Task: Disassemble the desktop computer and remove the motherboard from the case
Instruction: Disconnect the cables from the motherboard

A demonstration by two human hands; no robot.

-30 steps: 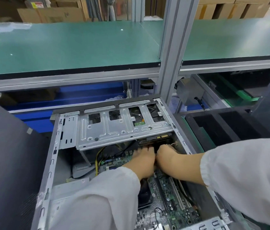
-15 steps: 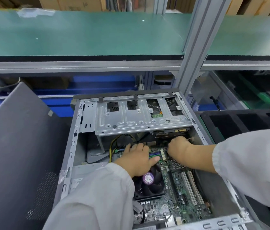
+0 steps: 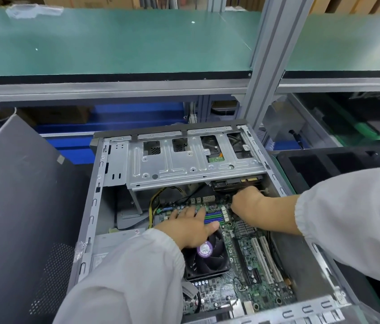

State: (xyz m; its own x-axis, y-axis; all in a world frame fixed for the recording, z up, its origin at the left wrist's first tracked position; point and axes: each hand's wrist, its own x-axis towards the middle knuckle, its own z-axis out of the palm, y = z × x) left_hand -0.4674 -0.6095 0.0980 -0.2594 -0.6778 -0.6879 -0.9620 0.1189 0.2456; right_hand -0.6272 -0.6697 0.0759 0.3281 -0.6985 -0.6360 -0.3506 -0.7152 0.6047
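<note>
Motherboard (image 3: pixel 249 260) seated flat in case (image 3: pixel 91 206) floor, case lying open-side up. Left hand (image 3: pixel 191 226) spread flat on board beside fan (image 3: pixel 207 256), fingers straight: likely bracing. Right hand (image 3: pixel 247 204) curled, reaching under drive cage (image 3: pixel 184 164); fingertips hidden, grasp can't be determined, probably a connector. Detached side panel (image 3: pixel 20 206) leans at left.

Drive cage (image 3: pixel 196 164) overhangs motherboard (image 3: pixel 249 272) far end.
</note>
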